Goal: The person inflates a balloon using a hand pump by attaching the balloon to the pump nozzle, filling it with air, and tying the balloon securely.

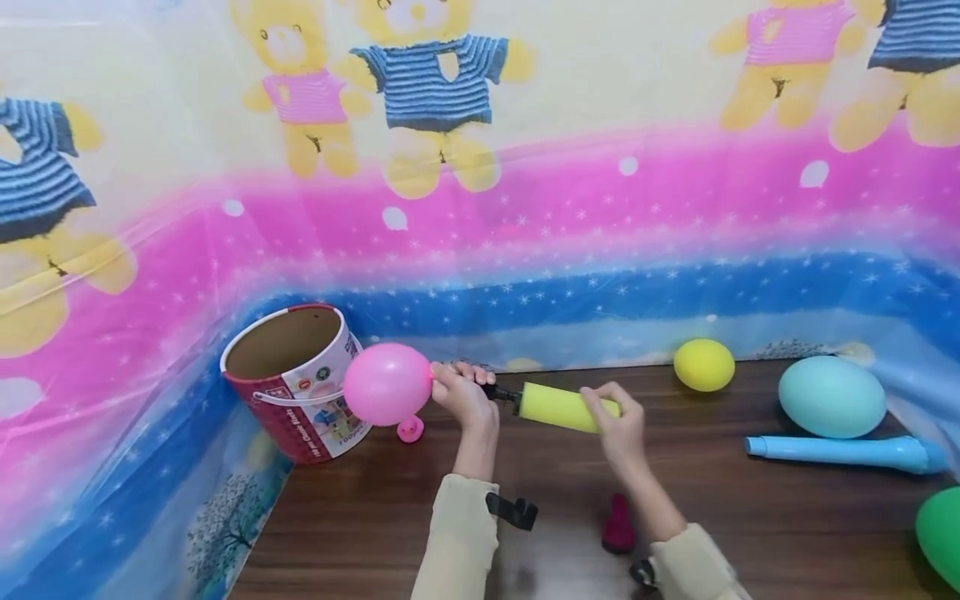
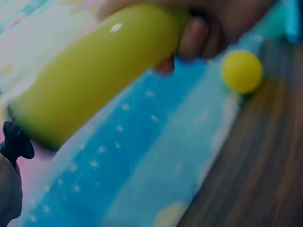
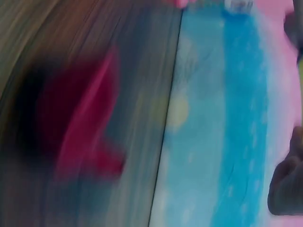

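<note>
Near the middle of the head view, my left hand (image 1: 467,398) pinches the neck of a blown-up pink balloon (image 1: 386,383). The balloon sits just left of the fingertips. That same hand is at the black end piece (image 2: 17,141) of a yellow hand pump (image 1: 558,406). My right hand (image 1: 621,423) grips the pump's yellow barrel toward its far end, thumb and fingers round it. In the left wrist view the barrel slants across the frame, with right-hand fingers (image 2: 194,38) curled on it. Below the pump lies a limp crimson balloon (image 1: 618,527), blurred in the right wrist view.
A cardboard bucket (image 1: 277,412) stands behind the pink balloon, beside a small pink object (image 1: 410,429). Toward the right are a yellow balloon (image 1: 704,365), a pale-blue balloon (image 1: 832,397), a light-blue tube (image 1: 840,452) and a green balloon (image 1: 943,533). Printed sheeting (image 1: 555,208) borders the wooden tabletop (image 1: 360,525).
</note>
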A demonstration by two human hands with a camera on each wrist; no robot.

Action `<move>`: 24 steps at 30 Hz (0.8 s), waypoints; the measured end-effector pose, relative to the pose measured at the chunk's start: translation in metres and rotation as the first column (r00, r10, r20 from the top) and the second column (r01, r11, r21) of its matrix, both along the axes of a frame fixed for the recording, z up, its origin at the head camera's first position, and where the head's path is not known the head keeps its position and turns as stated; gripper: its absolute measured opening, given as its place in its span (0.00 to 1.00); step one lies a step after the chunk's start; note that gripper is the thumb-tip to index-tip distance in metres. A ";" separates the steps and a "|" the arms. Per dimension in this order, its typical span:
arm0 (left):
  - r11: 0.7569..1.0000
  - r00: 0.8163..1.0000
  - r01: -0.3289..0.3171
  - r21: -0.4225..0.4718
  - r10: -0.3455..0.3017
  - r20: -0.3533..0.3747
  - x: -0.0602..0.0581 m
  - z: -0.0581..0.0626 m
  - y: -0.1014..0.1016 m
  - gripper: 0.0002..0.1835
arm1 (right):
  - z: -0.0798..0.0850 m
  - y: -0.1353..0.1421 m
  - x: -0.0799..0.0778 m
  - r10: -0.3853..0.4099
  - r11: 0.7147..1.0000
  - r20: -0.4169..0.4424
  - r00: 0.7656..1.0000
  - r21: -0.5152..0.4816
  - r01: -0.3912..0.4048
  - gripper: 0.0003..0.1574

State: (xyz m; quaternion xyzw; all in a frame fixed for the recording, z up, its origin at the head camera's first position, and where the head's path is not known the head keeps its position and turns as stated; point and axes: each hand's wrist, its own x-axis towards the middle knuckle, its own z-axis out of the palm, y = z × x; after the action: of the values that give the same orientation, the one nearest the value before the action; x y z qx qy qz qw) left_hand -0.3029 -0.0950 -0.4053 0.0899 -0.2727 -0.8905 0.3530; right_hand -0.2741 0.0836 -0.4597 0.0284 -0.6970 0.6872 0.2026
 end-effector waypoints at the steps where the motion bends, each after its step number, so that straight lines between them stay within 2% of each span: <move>1: 1.000 1.000 -0.003 0.011 0.003 0.005 -0.001 -0.002 -0.002 0.28 | -0.002 0.009 0.001 0.013 1.000 0.003 1.000 0.017 -0.013 0.13; 4: 0.998 0.999 -0.031 0.057 0.030 0.015 -0.001 -0.004 -0.013 0.27 | -0.002 0.037 0.006 0.015 0.999 0.033 0.999 0.034 -0.016 0.13; 6: 0.996 0.998 -0.055 0.071 0.054 0.012 -0.002 -0.004 -0.021 0.27 | -0.004 0.047 0.005 0.000 1.000 0.056 0.998 0.021 -0.002 0.15; 9: 0.994 0.997 -0.075 0.076 0.074 0.012 -0.003 -0.005 -0.022 0.27 | -0.005 0.040 -0.003 -0.012 1.000 0.072 0.997 0.019 0.010 0.17; 12: 0.995 0.997 -0.069 0.072 0.067 0.030 -0.004 -0.010 -0.010 0.28 | -0.009 0.019 -0.013 0.019 0.999 0.091 0.996 0.045 -0.023 0.19; 15: 0.998 0.998 -0.036 0.042 0.033 0.052 -0.003 -0.019 0.005 0.28 | -0.014 0.005 -0.013 0.067 0.992 0.118 0.991 0.094 -0.079 0.21; 18: 1.000 0.997 -0.010 0.006 0.009 0.071 0.000 -0.032 0.012 0.28 | -0.022 0.007 -0.007 0.092 0.983 0.167 0.982 0.142 -0.116 0.22; 22: 0.998 0.997 -0.008 -0.061 0.012 0.076 0.002 -0.043 -0.001 0.27 | -0.029 0.028 -0.003 0.103 0.976 0.230 0.968 0.164 -0.143 0.24; 24: 0.993 0.997 -0.033 -0.112 0.040 0.064 0.000 -0.043 -0.015 0.27 | -0.033 0.046 -0.003 0.060 0.981 0.256 0.965 0.164 -0.105 0.24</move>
State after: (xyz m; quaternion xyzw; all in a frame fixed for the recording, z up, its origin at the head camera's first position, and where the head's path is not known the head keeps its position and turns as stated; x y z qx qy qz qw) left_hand -0.3025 -0.1099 -0.4481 0.1047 -0.3314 -0.8639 0.3645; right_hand -0.2773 0.1297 -0.4930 -0.0115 -0.7732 0.6289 0.0808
